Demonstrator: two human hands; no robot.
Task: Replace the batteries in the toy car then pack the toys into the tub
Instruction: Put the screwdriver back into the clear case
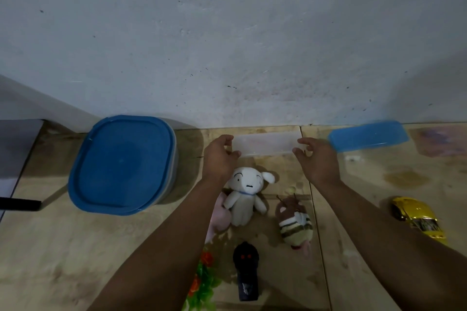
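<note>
Two forearms reach out — each grip, left hand and right hand, clasping one clear tub.

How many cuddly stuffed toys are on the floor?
3 that show. A white plush dog lies below the left hand, a pink plush peeks out beside it, partly hidden by the left arm, and a brown striped plush lies to the right. More may be hidden.
</note>
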